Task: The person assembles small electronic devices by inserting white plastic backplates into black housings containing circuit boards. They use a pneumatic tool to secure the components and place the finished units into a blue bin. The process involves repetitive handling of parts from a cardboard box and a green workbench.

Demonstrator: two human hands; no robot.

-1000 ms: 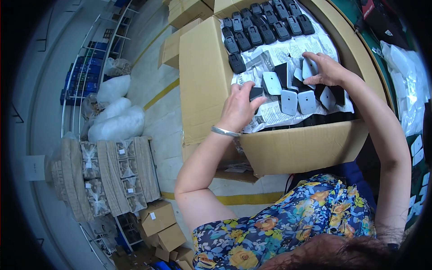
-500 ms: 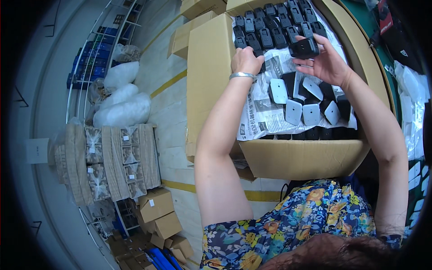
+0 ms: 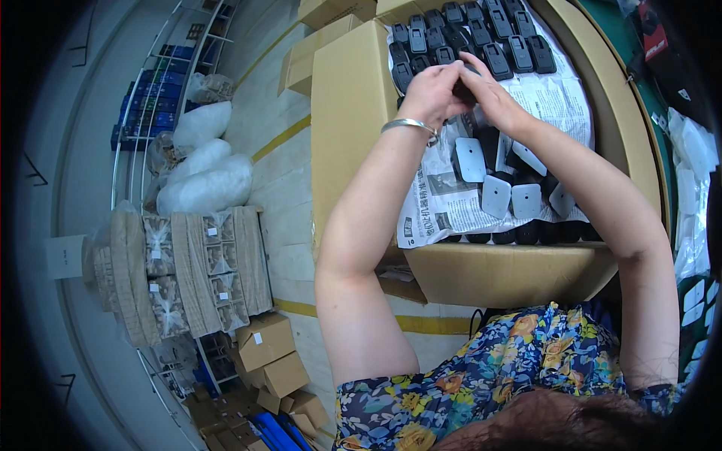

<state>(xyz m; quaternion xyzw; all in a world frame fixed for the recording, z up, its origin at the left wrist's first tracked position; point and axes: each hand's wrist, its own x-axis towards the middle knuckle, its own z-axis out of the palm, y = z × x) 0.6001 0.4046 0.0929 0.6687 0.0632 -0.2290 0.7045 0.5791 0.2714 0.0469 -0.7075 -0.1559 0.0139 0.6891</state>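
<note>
My left hand and right hand meet over the open cardboard box, fingers bent together around a black plastic unit. Only a dark part of that unit shows between them; the rest is hidden by the fingers. Just beyond the hands, similar black units stand in close rows, recessed faces up, on newspaper. Nearer me, several black units lie with pale plates facing up, each plate with small holes. Some are partly covered by my right forearm.
The cardboard box surrounds the units, its left flap folded outward. More dark units peek out below the newspaper's near edge. Clear plastic bags lie at the right. Shelving, white bundles and small cartons stand at the left.
My right hand has moved left with the black unit, over to my left hand. The left hand has shifted slightly right, and the two now meet.
</note>
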